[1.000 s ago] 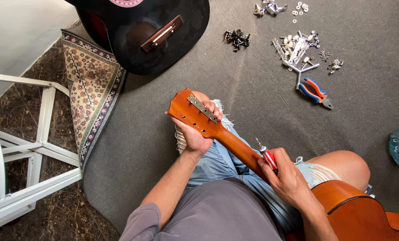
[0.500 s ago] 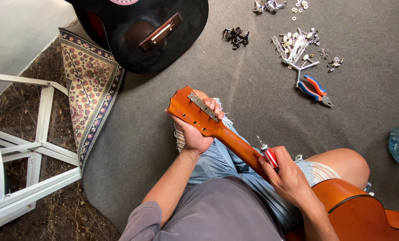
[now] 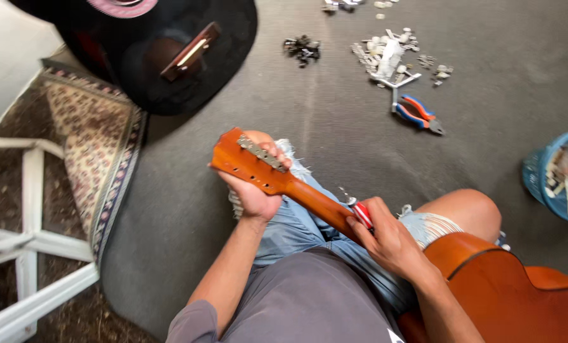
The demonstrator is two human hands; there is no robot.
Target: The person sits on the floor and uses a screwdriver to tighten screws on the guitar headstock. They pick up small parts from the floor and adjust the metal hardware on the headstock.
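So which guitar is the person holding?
The orange-brown guitar across the lap; the left hand grips its neck. The black guitar lies untouched on the floor.

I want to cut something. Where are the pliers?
The pliers lie on the grey carpet, upper right, just below the pile of small metal parts.

A room in a home, used as an informal guitar-repair spot, was shown. The floor was covered by a grey carpet [image 3: 335, 146], with a patterned rug [image 3: 84, 140] laid at its edge beside a white chair [image 3: 30, 241]. Two guitars [image 3: 487, 286] [image 3: 151, 51], loose metal parts [image 3: 392, 54], pliers [image 3: 417, 114] and a blue basket [image 3: 554, 174] were spread on the floor rather than on a bench.
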